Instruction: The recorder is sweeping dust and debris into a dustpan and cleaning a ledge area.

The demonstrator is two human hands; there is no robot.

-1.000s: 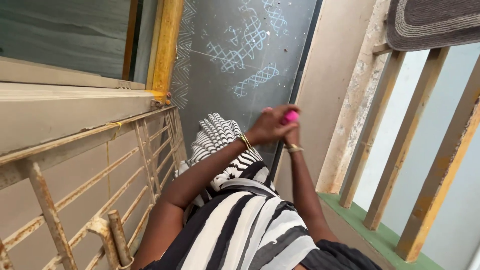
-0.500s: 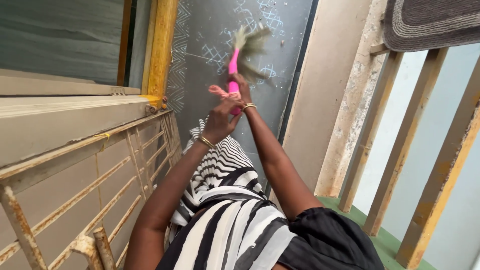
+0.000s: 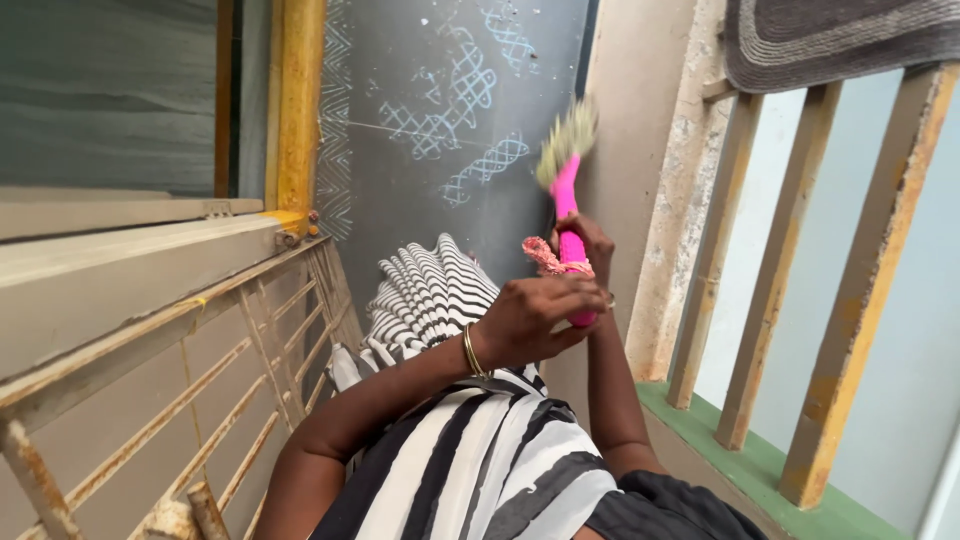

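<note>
Both hands hold a broom (image 3: 568,215) with a pink handle, a little right of the middle of the view. The left hand (image 3: 535,318) is closed around the lower end of the handle, at about 6 o'clock from the bristles. The right hand (image 3: 590,240) is partly hidden behind the handle; its fingers wrap the handle just above the left hand, and the two hands are touching or almost touching. A pink cord (image 3: 545,257) is tied on the handle at 9 o'clock from the right hand. The straw bristles (image 3: 568,142) point up toward 12 o'clock and look blurred. Behind them is a dark floor (image 3: 420,200) with white chalk patterns (image 3: 450,100). At 9 o'clock stands a rusty metal gate (image 3: 200,400), at 3 o'clock a railing (image 3: 790,300) with a mat (image 3: 840,35) on top.
</note>
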